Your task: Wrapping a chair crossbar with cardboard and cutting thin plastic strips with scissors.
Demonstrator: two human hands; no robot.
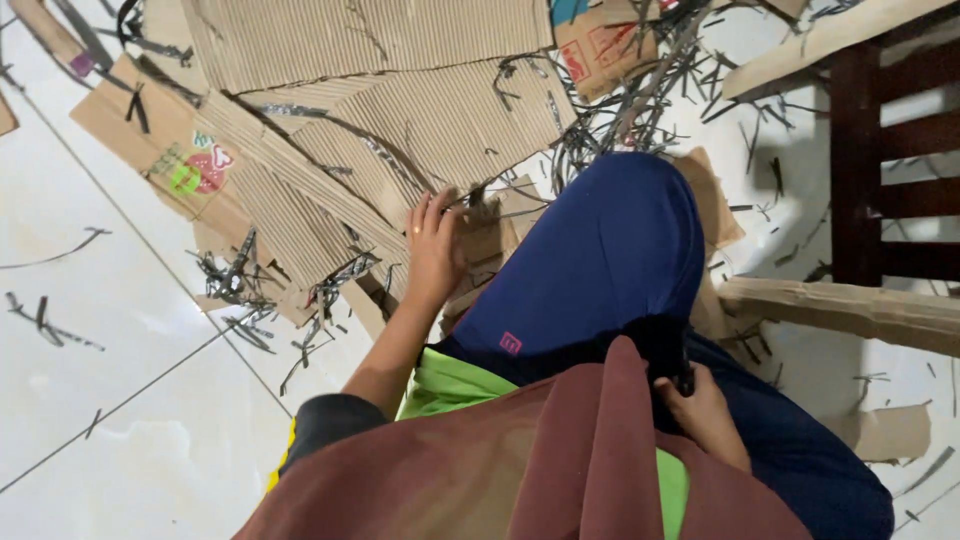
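Nearest cloth: maroon fabric drape [560, 470] over a lime-green shirt [450, 385], filling the bottom of the view.
Right hand: right hand [705, 410] sits low by the thigh, fingers curled around a small black object [672, 362]; what that object is, I cannot tell.
Left hand: left hand [432, 245] is stretched forward, fingers [425, 212] slightly spread and lying flat on a small torn brown cardboard piece [490, 235]; it presses rather than clamps.
Cardboard piece: directly under and just right of the fingertips, against the blue-trousered knee [600, 250].
Beyond the fingertips: large ribbed corrugated cardboard sheets [400, 110], stripped to their fluting, spread over the white tiled floor [110, 340].
Left of the fingers: thin dark paper shreds [240, 285] scattered in clumps.
Far right: dark wooden chair frame [870, 150].
Step in hand: seemingly steadying or picking through the cardboard.
Next move: likely needs a firmer pinch on an edge.
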